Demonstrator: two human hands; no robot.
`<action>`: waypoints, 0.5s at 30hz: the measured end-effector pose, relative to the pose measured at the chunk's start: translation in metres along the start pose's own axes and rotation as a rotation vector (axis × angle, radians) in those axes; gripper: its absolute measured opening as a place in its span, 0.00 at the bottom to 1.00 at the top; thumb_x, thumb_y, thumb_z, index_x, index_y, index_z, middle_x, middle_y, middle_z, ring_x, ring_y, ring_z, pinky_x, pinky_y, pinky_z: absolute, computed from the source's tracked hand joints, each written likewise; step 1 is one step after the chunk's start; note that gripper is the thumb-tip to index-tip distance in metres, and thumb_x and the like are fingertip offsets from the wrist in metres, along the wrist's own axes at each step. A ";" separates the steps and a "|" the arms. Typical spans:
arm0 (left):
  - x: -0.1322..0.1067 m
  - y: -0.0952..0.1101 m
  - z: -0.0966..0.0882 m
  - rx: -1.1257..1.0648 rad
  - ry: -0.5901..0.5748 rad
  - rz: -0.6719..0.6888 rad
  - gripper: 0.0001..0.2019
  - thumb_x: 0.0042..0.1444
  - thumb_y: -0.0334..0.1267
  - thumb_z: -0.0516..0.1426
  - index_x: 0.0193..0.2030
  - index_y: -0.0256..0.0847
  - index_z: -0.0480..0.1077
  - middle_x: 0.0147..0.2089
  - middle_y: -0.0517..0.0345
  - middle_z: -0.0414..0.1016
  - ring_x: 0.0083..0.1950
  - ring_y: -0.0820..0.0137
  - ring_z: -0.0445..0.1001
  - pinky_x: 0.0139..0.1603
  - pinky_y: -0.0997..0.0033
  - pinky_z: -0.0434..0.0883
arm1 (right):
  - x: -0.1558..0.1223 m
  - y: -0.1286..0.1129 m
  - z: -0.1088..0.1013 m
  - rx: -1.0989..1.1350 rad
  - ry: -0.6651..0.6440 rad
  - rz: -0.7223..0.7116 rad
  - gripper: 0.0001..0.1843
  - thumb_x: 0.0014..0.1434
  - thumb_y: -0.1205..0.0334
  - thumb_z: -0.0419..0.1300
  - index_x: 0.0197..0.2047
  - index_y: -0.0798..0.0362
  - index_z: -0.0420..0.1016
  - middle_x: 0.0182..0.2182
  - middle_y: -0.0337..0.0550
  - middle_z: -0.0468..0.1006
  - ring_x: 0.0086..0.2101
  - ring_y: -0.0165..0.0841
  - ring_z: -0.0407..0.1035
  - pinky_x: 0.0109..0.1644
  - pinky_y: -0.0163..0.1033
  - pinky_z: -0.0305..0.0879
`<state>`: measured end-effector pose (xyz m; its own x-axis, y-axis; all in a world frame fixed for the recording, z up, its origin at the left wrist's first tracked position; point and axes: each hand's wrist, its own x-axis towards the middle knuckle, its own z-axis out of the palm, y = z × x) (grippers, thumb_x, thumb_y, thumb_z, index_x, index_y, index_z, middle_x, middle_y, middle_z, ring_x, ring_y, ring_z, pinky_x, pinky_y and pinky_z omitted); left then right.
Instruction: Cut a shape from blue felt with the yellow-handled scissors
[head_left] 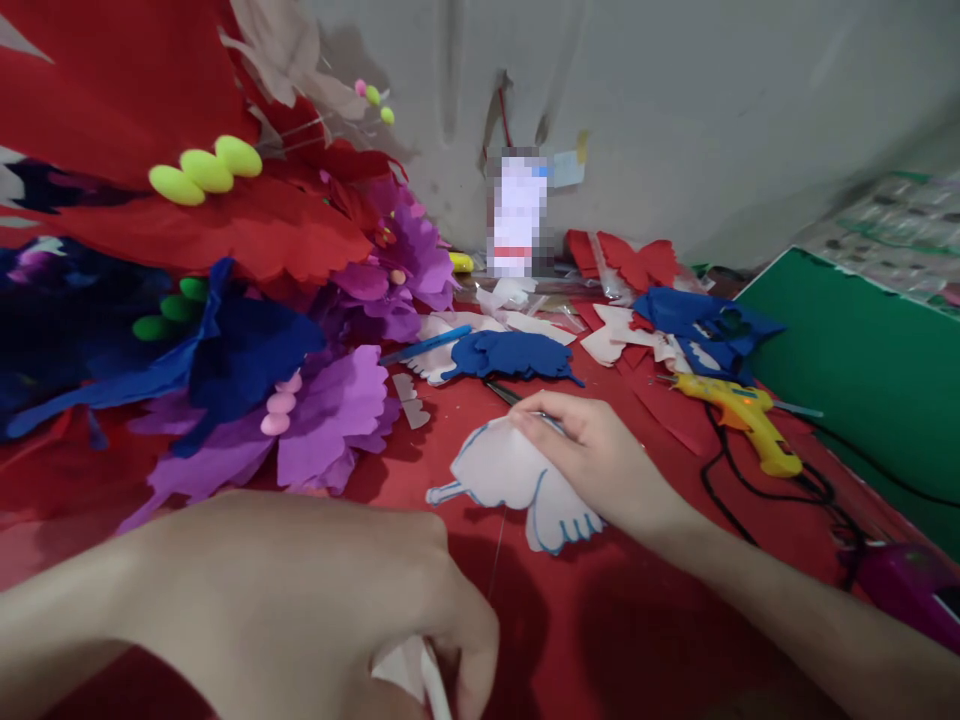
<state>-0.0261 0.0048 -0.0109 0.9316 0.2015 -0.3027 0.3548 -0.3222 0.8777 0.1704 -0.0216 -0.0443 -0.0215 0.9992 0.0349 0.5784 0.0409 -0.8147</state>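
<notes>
My right hand (592,440) pinches a white cut-out (495,460) with a blue drawn outline, scalloped along its lower part and with a thin stem at its left. By those fingertips a dark pointed tool (504,392) shows in part; whether it is gripped or lies behind the hand, I cannot tell. Close to the camera, my left hand (322,590) curls its fingers around a white folded piece (405,668), mostly hidden by the palm. Just beyond the right hand lie blue scalloped cut-outs (517,355) and a blue pen (426,345).
Large purple (330,420), red (202,235) and blue flowers (247,345) crowd the left side. A yellow glue gun (739,410) with a black cord lies at right, beside a green panel (870,390). A blurred phone (517,215) leans at the wall.
</notes>
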 end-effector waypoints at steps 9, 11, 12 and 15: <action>0.023 0.007 -0.005 -0.124 0.222 -0.158 0.06 0.48 0.39 0.56 0.26 0.40 0.68 0.22 0.64 0.67 0.22 0.77 0.63 0.18 0.84 0.58 | 0.015 -0.006 0.013 -0.311 -0.005 -0.017 0.11 0.57 0.60 0.50 0.37 0.57 0.68 0.30 0.46 0.73 0.30 0.33 0.64 0.31 0.37 0.53; 0.029 0.002 -0.007 -0.252 0.361 -0.162 0.05 0.48 0.37 0.56 0.26 0.40 0.66 0.18 0.67 0.63 0.18 0.79 0.58 0.15 0.85 0.54 | 0.009 -0.008 0.002 -0.221 0.034 -0.066 0.13 0.59 0.57 0.47 0.36 0.55 0.68 0.30 0.42 0.72 0.30 0.30 0.64 0.32 0.35 0.55; 0.031 0.000 -0.008 -0.296 0.423 -0.158 0.05 0.48 0.36 0.56 0.25 0.40 0.65 0.16 0.68 0.61 0.16 0.80 0.55 0.14 0.85 0.51 | 0.006 -0.009 -0.004 -0.121 0.010 -0.074 0.16 0.59 0.54 0.45 0.34 0.55 0.68 0.27 0.40 0.70 0.28 0.28 0.63 0.30 0.33 0.56; 0.035 -0.001 -0.012 -0.383 0.567 -0.104 0.05 0.47 0.35 0.57 0.24 0.40 0.63 0.13 0.70 0.59 0.13 0.81 0.52 0.12 0.85 0.48 | -0.005 -0.012 -0.015 0.144 -0.154 -0.014 0.17 0.58 0.51 0.47 0.32 0.55 0.67 0.22 0.37 0.67 0.24 0.24 0.61 0.25 0.28 0.56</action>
<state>0.0052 0.0230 -0.0181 0.6721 0.6995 -0.2429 0.2900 0.0532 0.9555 0.1762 -0.0271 -0.0261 -0.1599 0.9866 -0.0328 0.4545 0.0441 -0.8897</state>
